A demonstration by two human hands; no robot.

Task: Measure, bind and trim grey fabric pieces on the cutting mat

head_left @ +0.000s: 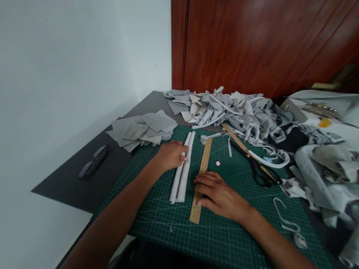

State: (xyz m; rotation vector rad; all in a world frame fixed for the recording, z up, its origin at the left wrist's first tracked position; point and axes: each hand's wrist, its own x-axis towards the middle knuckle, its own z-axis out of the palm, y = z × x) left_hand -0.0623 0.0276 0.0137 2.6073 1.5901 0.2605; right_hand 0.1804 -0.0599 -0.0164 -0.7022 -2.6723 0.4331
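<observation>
Two narrow light grey fabric strips (184, 180) lie side by side, running away from me on the green cutting mat (227, 240). My left hand (172, 154) rests at their upper left part, its fingers closed together at the left strip's edge; whether they pinch the cloth is hard to make out. To the right of the strips lies a wooden ruler (196, 214), roughly parallel to them. My right hand (219, 196) lies over the middle of the ruler, fingers stretched out and touching it. A small pink disc (218, 163) is just beyond that hand.
Black-handled scissors (257, 169) and a second wooden ruler (233, 136) lie at the right. Grey scraps (144, 129) are at the left, near glasses (93, 162). A scrap heap (234, 109), a white box (344, 128) and bunched fabric (346, 179) stand at the back and right.
</observation>
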